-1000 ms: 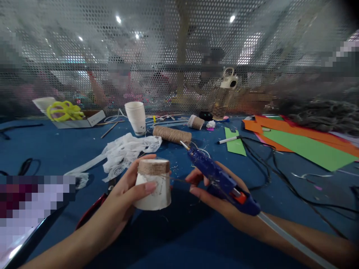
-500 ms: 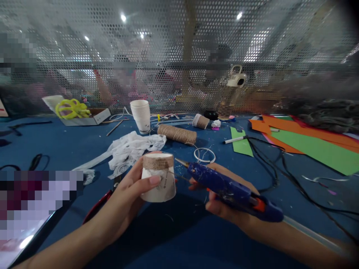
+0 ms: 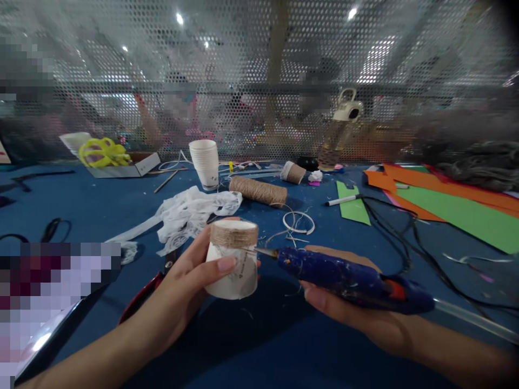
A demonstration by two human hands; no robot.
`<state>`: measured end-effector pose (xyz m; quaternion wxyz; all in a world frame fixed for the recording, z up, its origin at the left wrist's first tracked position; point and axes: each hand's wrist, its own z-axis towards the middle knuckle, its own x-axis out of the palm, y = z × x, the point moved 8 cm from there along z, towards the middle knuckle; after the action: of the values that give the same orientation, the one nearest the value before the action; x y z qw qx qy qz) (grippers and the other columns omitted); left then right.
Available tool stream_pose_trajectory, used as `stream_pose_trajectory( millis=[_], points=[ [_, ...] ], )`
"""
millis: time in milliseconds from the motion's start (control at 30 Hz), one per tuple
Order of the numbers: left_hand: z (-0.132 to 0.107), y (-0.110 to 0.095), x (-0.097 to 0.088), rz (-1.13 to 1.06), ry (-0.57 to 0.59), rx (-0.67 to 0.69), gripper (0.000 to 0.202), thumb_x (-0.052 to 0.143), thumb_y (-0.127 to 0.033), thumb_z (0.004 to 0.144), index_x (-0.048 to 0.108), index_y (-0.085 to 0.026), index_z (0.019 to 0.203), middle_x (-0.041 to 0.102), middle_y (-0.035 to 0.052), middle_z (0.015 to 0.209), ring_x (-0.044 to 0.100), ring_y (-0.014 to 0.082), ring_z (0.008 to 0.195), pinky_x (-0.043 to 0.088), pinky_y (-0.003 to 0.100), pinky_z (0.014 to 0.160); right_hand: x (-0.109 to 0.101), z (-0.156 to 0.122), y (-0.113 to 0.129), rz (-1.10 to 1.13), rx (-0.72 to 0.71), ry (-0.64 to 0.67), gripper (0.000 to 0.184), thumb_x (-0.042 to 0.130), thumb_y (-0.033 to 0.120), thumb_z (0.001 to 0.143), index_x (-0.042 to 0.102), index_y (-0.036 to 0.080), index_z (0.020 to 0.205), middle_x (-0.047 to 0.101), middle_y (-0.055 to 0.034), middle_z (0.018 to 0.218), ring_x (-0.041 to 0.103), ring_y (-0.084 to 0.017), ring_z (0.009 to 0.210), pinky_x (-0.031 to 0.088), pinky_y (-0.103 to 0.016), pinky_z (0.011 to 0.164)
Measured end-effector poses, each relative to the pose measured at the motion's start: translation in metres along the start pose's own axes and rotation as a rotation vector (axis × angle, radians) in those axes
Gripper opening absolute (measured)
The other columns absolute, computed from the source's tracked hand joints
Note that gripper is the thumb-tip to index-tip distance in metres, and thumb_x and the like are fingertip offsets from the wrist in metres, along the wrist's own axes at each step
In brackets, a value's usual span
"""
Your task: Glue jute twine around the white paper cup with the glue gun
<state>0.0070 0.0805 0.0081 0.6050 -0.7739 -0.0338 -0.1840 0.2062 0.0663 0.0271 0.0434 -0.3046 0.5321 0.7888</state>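
Observation:
My left hand point(image 3: 190, 278) is wrapped round an upside-down white paper cup point(image 3: 235, 267) whose top band is wound with brown jute twine. My right hand point(image 3: 344, 302) grips a blue hot glue gun point(image 3: 348, 278) with an orange trigger, lying almost level. Its metal nozzle touches the cup's side just below the twine band. A clear glue stick point(image 3: 470, 319) sticks out of the gun's back end. Both hands hover above the blue table point(image 3: 259, 346).
A jute twine spool point(image 3: 258, 190), white lace ribbon point(image 3: 190, 213), stacked paper cups point(image 3: 205, 163), a marker point(image 3: 343, 200), black cables point(image 3: 405, 237), coloured paper sheets point(image 3: 446, 202) and yellow scissors point(image 3: 101, 153) lie on the table. Red-handled scissors point(image 3: 140, 297) lie under my left wrist. A perforated screen point(image 3: 259, 81) stands behind.
The glue gun has swung down from pointing up and away to lying level, and its nozzle has come to the cup's side. The cup stays in my left hand.

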Motion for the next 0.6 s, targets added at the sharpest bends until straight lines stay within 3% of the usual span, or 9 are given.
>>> stream_pose_trajectory(
  millis=[200, 400, 600],
  points=[
    [-0.0009, 0.0014, 0.0008, -0.006, 0.026, -0.028, 0.053, 0.082, -0.036, 0.078, 0.066, -0.028, 0.128, 0.082, 0.0034, 0.098, 0.076, 0.0240, 0.091, 0.060, 0.029, 0.079, 0.0020, 0.0003, -0.0019, 0.061, 0.058, -0.007, 0.035, 0.063, 0.040, 0.094, 0.052, 0.022, 0.066, 0.053, 0.0013, 0.067, 0.050, -0.013, 0.060, 0.043, -0.027, 0.056],
    [-0.0020, 0.0019, 0.0004, 0.018, 0.016, -0.035, 0.061, 0.086, -0.045, 0.071, 0.067, -0.029, 0.126, 0.081, 0.0036, 0.100, 0.076, 0.0302, 0.098, 0.060, 0.032, 0.082, 0.0017, 0.0024, -0.0011, 0.069, 0.093, -0.027, 0.035, 0.062, 0.035, 0.093, 0.046, 0.022, 0.064, 0.052, 0.0017, 0.065, 0.049, -0.013, 0.059, 0.042, -0.026, 0.054],
    [-0.0005, 0.0032, -0.0027, 0.028, 0.012, 0.007, 0.060, 0.084, -0.045, 0.074, 0.065, -0.033, 0.130, 0.081, 0.0022, 0.103, 0.076, 0.0296, 0.094, 0.060, 0.033, 0.082, 0.0006, 0.0052, 0.0055, 0.001, 0.048, -0.009, 0.028, 0.059, 0.027, 0.092, 0.049, 0.022, 0.066, 0.052, 0.0023, 0.063, 0.049, -0.013, 0.057, 0.041, -0.027, 0.054]
  ],
)
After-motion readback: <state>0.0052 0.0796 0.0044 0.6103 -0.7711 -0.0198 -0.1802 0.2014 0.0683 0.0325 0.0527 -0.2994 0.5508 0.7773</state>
